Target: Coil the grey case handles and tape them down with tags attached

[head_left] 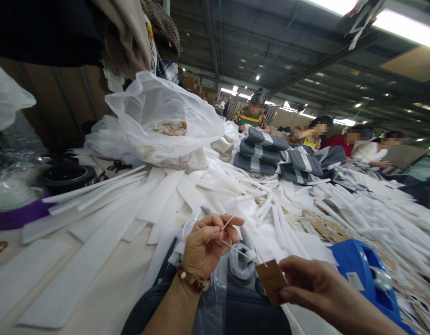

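My left hand (204, 239), a beaded bracelet at its wrist, pinches a thin white string (241, 252). That string runs down to a hole in a brown cardboard hang tag (271, 282). Thumb and fingers of my right hand (307, 279) grip the tag by its right edge. Below both hands lies a dark bag-like item (254, 309) with clear plastic film (215, 298) over part of it. A rolled grey and white piece (241, 263) sits behind the string.
White foam strips (85, 246) spread over the table. A large clear plastic bag (166, 116) stands at the back left, beside stacked dark folded goods (260, 151). To the right are a blue plastic holder (361, 274) and more brown tags (326, 225). Several people sit farther back.
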The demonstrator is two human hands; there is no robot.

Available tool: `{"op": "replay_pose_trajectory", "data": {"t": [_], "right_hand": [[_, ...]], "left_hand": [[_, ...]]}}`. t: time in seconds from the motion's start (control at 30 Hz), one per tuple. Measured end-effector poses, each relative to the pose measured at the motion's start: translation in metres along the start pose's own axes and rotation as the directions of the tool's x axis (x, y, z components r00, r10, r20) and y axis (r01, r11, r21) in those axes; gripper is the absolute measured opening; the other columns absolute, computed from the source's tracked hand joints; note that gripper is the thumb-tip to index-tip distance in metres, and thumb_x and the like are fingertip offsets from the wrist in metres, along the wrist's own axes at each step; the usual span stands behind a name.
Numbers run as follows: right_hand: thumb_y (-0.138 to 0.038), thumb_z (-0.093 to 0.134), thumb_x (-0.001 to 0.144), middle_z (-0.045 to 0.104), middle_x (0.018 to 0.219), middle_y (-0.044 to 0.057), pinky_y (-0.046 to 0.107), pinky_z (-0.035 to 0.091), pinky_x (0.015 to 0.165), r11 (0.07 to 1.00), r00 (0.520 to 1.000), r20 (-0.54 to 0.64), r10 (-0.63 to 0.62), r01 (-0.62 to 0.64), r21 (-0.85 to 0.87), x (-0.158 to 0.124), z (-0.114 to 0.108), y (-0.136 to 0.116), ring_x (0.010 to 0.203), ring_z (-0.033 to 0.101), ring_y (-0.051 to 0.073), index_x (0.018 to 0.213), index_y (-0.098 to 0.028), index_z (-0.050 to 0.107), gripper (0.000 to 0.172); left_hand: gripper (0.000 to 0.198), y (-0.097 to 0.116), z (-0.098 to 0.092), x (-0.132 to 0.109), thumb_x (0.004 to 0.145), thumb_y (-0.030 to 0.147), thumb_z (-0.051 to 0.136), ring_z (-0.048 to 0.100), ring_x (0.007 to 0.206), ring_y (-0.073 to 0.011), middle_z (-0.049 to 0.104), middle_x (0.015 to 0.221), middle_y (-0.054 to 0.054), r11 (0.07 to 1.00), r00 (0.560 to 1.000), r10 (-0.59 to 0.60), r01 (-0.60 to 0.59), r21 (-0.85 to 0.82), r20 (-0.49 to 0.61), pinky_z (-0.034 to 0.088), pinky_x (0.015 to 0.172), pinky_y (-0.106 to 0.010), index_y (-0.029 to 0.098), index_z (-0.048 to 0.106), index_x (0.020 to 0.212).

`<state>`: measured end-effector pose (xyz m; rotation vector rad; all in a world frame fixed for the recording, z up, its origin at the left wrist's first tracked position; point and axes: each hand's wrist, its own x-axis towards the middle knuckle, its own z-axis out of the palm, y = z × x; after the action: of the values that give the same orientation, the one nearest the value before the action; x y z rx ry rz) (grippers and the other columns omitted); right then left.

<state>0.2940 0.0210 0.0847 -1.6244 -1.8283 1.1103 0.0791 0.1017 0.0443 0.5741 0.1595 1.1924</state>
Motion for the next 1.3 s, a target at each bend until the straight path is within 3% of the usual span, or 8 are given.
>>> {"op": "replay_pose_trajectory", "data": {"t": [0.2, 0.37, 0.5, 0.63, 0.8, 0.97, 1.1, 1.3], "right_hand": [[-0.030, 0.065, 0.069, 0.053, 0.050, -0.005, 0.020, 0.040, 0.042, 0.970, 0.969, 0.044, 0.244, -0.244, -0.011, 0.000, -0.004, 0.032, 0.044, 0.052, 0.011, 0.075, -0.019, 0.063, 0.013], [-0.043, 0.064, 0.072, 0.066, 0.081, 0.005, 0.030, 0.050, 0.065, 0.979, 0.933, -0.358, -0.034, -0.041, -0.200, 0.007, -0.002, 0.023, 0.070, 0.062, 0.019, 0.091, -0.020, 0.065, 0.030], [-0.042, 0.065, 0.075, 0.059, 0.120, 0.009, 0.039, 0.043, 0.093, 0.990, 0.948, -0.292, -0.127, 0.140, 0.025, 0.022, 0.026, -0.005, 0.108, 0.056, 0.023, 0.123, -0.024, 0.049, 0.054], [-0.045, 0.063, 0.076, 0.063, 0.069, -0.001, 0.027, 0.047, 0.061, 0.927, 0.993, -0.107, -0.041, 0.078, 0.367, 0.036, 0.049, -0.022, 0.064, 0.060, 0.015, 0.112, -0.017, 0.051, 0.047], [-0.053, 0.066, 0.069, 0.036, 0.045, -0.009, 0.018, 0.020, 0.040, 0.842, 0.982, -0.068, 0.174, -0.112, 0.528, 0.048, 0.047, -0.023, 0.040, 0.027, 0.003, 0.066, -0.014, 0.053, 0.041], [-0.050, 0.068, 0.066, 0.030, 0.046, -0.010, 0.019, 0.013, 0.040, 0.843, 0.932, -0.279, 0.232, -0.050, 0.535, 0.060, 0.031, -0.016, 0.042, 0.019, 0.003, 0.070, -0.015, 0.056, 0.037], [-0.051, 0.064, 0.067, 0.031, 0.046, -0.009, 0.020, 0.015, 0.041, 0.924, 0.910, -0.380, 0.165, -0.008, 0.381, 0.076, 0.016, -0.014, 0.042, 0.022, 0.005, 0.068, -0.015, 0.057, 0.036], [-0.037, 0.041, 0.083, 0.049, 0.054, -0.001, 0.023, 0.031, 0.051, 0.930, 0.928, -0.348, -0.131, -0.006, -0.366, 0.117, 0.015, -0.014, 0.052, 0.044, 0.012, 0.069, -0.016, 0.060, 0.032]], "left_hand": [[0.018, -0.008, 0.004, 0.003, 0.072, 0.026, 0.067, 0.049, 0.042, -0.0048, 0.071, 0.078, -0.011, 0.978, 0.998, -0.050, 0.058, 0.199, -0.046, 0.025, 0.038, -0.017, 0.011, 0.062, 0.064], [0.020, -0.013, 0.005, 0.001, 0.072, 0.029, 0.069, 0.054, 0.047, -0.0082, 0.070, 0.083, -0.011, 0.955, 0.996, -0.088, 0.081, 0.286, 0.013, 0.030, 0.041, -0.019, 0.012, 0.062, 0.064], [0.018, -0.013, 0.004, -0.003, 0.074, 0.029, 0.066, 0.055, 0.052, -0.0104, 0.067, 0.082, -0.009, 0.913, 0.985, -0.136, 0.085, 0.398, 0.103, 0.035, 0.045, -0.022, 0.014, 0.063, 0.065], [0.016, -0.012, 0.001, 0.000, 0.072, 0.025, 0.065, 0.056, 0.067, -0.0137, 0.064, 0.079, -0.005, 0.825, 0.999, 0.012, -0.035, 0.564, 0.044, 0.042, 0.061, -0.025, 0.015, 0.064, 0.060], [0.019, -0.014, -0.007, 0.008, 0.072, 0.030, 0.062, 0.053, 0.063, -0.0108, 0.063, 0.078, -0.003, 0.714, 0.976, 0.172, -0.031, 0.699, -0.132, 0.041, 0.058, -0.021, 0.015, 0.060, 0.060], [0.033, -0.021, -0.013, 0.013, 0.086, 0.031, 0.035, 0.059, 0.065, -0.0159, 0.063, 0.069, -0.005, 0.222, 0.949, 0.227, 0.167, 0.961, -0.217, 0.047, 0.064, -0.027, 0.015, 0.060, 0.072], [0.026, -0.034, -0.019, 0.017, 0.076, 0.009, 0.038, 0.059, 0.083, -0.0250, 0.065, 0.079, -0.015, -0.064, 0.975, 0.162, 0.163, 0.985, -0.151, 0.044, 0.083, -0.040, 0.011, 0.063, 0.069], [0.050, -0.045, -0.022, 0.018, 0.067, -0.005, 0.036, 0.050, 0.113, -0.0301, 0.056, 0.117, -0.024, -0.281, 0.984, 0.073, 0.177, 0.943, -0.163, 0.037, 0.098, -0.042, 0.000, 0.055, 0.114]]}}
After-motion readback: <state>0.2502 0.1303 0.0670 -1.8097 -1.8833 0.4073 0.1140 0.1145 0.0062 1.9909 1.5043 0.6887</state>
